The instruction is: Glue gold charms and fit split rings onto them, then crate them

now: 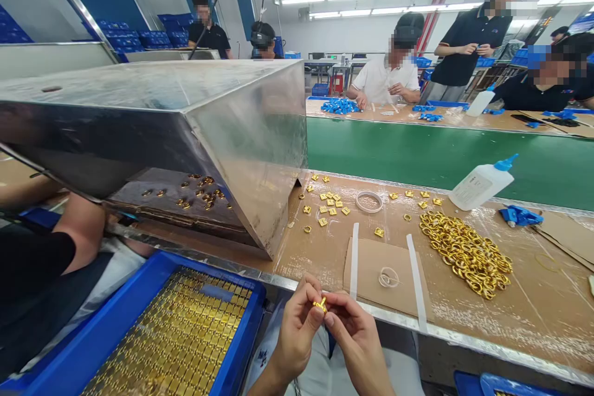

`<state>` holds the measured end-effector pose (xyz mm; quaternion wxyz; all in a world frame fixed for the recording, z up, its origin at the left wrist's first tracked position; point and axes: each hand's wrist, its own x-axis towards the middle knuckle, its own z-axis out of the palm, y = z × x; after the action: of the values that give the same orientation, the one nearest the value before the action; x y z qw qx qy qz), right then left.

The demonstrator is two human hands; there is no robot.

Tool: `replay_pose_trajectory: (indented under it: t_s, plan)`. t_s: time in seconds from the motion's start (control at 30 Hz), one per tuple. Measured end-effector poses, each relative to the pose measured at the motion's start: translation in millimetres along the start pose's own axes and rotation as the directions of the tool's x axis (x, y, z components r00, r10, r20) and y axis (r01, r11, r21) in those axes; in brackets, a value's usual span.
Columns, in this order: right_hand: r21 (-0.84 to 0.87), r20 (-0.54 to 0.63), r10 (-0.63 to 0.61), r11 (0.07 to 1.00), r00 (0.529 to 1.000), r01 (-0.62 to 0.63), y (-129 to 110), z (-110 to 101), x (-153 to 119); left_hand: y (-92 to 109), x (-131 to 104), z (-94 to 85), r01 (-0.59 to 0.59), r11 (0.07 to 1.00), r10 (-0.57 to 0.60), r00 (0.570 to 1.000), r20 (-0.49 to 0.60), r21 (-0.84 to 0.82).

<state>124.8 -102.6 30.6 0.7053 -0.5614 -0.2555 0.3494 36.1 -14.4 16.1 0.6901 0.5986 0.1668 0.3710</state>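
Close to the table's front edge, my left hand point(299, 329) and my right hand point(349, 325) come together. Between their fingertips they pinch a small shiny gold metal piece point(320, 305); the fingers cover part of it, so its exact kind is unclear. Just beyond, to the right, a cardboard sheet point(380, 253) is held down by white tape strips and carries a thin pale loop point(388, 278). Farther right lies a heap of gold rings point(466, 253). Small square gold pieces point(330, 202) are scattered past my hands, around a roll of tape point(369, 202).
A large metal hood point(250, 154) stands at left, with small rings under it. Below it, a blue tray point(162, 266) holds rows of gold pieces. A white bottle with a blue cap point(480, 187) lies tilted near the green conveyor belt point(394, 145). Co-workers sit and stand across it; another person's arm point(83, 232) is at left.
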Motion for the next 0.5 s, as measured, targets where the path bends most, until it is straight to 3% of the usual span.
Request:
replay_pose_trajectory:
  t_s: [0.27, 0.5]
  plan:
    - [-0.028, -0.003, 0.006, 1.0, 1.0, -0.006, 5.9, -0.6, -1.6, 1.5, -0.6, 0.2, 0.017, 1.0, -0.017, 1.0, -0.006, 0.015]
    - [-0.173, 0.01, -0.112, 0.979, 0.994, 0.112, 4.2, -0.8, -1.1, 2.3, -2.7, -1.8, 0.041, 0.999, -0.041, 0.999, -0.001, 0.025]
